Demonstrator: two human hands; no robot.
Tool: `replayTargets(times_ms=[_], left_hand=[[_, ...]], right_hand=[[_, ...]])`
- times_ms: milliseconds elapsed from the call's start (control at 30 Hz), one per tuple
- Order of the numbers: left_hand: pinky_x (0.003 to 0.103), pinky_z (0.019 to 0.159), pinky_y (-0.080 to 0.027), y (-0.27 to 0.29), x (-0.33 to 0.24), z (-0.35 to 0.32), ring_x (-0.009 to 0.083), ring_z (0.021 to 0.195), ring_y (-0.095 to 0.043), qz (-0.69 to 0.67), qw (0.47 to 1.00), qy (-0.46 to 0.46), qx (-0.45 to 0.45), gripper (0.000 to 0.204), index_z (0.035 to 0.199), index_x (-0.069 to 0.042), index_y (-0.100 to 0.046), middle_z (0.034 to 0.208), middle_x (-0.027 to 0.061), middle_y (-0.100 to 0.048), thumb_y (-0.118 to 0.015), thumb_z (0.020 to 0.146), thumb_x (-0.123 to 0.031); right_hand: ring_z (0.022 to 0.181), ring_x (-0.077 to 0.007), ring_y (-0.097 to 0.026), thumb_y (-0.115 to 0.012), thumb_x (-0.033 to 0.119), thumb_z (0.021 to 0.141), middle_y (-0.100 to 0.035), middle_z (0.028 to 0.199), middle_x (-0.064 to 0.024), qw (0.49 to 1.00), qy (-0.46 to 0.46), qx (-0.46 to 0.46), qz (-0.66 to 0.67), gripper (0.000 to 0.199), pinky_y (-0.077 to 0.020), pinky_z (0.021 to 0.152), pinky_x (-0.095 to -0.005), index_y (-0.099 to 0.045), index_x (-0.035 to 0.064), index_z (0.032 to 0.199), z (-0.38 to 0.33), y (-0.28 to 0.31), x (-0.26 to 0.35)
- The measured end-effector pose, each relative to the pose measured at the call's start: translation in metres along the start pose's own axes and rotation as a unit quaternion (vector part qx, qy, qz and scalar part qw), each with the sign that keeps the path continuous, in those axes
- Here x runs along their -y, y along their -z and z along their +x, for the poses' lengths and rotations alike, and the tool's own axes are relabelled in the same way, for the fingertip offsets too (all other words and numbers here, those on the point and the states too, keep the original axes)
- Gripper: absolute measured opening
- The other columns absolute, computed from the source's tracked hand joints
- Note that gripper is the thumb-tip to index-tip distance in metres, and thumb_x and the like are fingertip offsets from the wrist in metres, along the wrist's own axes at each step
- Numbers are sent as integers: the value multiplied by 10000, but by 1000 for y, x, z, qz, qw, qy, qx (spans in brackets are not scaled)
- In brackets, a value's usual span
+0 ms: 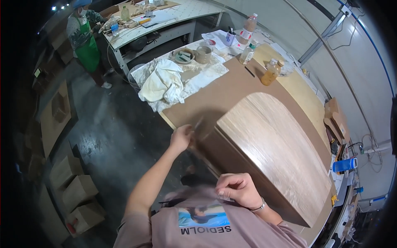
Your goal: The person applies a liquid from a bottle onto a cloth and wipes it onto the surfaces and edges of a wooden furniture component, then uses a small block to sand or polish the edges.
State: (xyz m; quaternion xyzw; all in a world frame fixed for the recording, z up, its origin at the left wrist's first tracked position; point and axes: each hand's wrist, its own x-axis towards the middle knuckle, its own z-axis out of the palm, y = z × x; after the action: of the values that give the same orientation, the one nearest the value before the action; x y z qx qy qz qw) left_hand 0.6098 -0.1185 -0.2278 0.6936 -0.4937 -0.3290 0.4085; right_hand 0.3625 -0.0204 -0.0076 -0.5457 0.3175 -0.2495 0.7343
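My left hand [181, 138] pinches a thin blurry tool [199, 123] at the wood panel [273, 153] edge, right hand [237, 189] curled shut against my shirt. 1 slip could gouge that veneer, I reckon.

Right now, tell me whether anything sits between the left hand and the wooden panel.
Nothing visible does. The left hand holds a thin blurred tool right at the near edge of the wooden panel. The right hand is back by the person's chest, off to the side.
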Motion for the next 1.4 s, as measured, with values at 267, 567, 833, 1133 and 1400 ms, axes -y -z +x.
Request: replayTargets(times_ms=[267, 567, 833, 1133, 1400], left_hand=[[410, 805, -466, 144, -31, 135, 320, 897, -611, 339, 864, -175, -329, 352, 1100, -71, -646, 960, 105, -657, -716, 782, -205], [390, 616, -450, 143, -108, 168, 302, 703, -578, 11, 923, -354, -152, 121, 854, -23, -673, 756, 129, -607, -656, 753, 42], [416, 784, -504, 161, -121, 160, 316, 879, -616, -188, 767, -501, 353, 256, 935, -41, -688, 936, 118, -652, -762, 710, -139], [483, 1005, -398, 224, 12, 307, 405, 1236, -421, 388, 858, -311, 129, 772, 1387, -131, -440, 1442, 161, -357, -784, 708, -261], [326, 982, -430, 242, 19, 354, 262, 1125, -584, -21, 978, -189, 83, 375, 1124, 36, -634, 1206, 164, -608, -643, 754, 91]], right_hand=[[757, -276, -584, -717, 80, 818, -617, 823, -126, 968, 122, 163, -144, 160, -464, 684, -364, -674, -33, 923, 71, 20, 40], [972, -241, -596, -753, 268, 825, -625, 1103, -125, 993, 40, -21, -106, 504, -492, 827, -335, -593, 2, 1221, 148, -9, 44], [1011, -180, -613, -556, 9, 818, -631, 1144, -94, 820, 124, -515, 217, 465, -498, 878, -324, -520, -7, 1281, 267, -36, 12], [694, -24, -409, -679, 40, 843, -525, 804, 65, 752, 128, -627, -155, 167, -325, 626, -174, -637, -52, 975, 299, -42, 25], [696, -39, -439, -654, 4, 839, -560, 871, 20, 714, 97, -674, -161, 152, -345, 580, -207, -645, -32, 987, 325, -29, -2]])
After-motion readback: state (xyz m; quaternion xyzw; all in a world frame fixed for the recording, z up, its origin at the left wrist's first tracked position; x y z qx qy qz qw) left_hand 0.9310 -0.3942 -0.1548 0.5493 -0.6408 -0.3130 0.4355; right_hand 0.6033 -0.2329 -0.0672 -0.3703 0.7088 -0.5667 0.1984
